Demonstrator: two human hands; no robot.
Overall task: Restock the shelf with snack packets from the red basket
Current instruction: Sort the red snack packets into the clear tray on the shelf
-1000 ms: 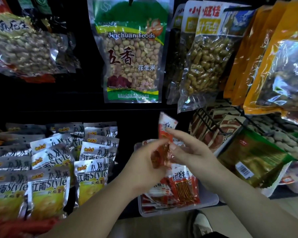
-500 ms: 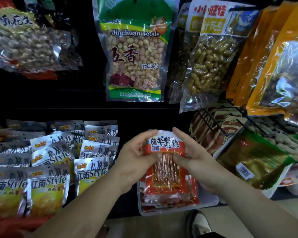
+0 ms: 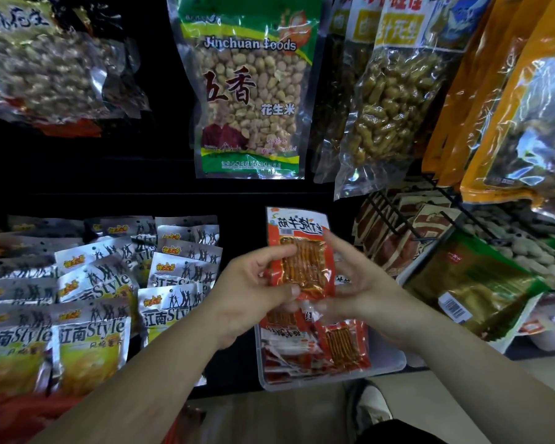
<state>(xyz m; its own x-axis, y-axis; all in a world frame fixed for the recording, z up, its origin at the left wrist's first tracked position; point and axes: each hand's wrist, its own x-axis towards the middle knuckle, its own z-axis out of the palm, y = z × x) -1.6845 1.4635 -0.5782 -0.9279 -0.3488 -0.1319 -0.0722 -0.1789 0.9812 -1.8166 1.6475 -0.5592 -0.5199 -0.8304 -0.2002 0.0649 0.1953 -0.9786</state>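
An orange-red snack packet (image 3: 297,238) with a clear window stands upright between both hands, above a clear plastic tray (image 3: 388,363) on the shelf. My left hand (image 3: 250,293) grips its left edge, thumb across the lower front. My right hand (image 3: 362,283) holds its right edge, fingers curled round it. More orange-red packets (image 3: 337,344) of the same kind lie stacked in the tray below. At the bottom left a red shape (image 3: 10,415) shows, perhaps the red basket.
Silver-and-yellow snack packets (image 3: 87,334) fill the shelf to the left. Large peanut bags (image 3: 250,100) hang above. A green-gold bag (image 3: 471,283) and a black wire rack (image 3: 407,219) with brown packets stand to the right. A shoe (image 3: 369,408) shows on the floor below.
Both hands turned the packet from edge-on to face the camera, then raised it a little above the tray. The view moved closer to the shelf.
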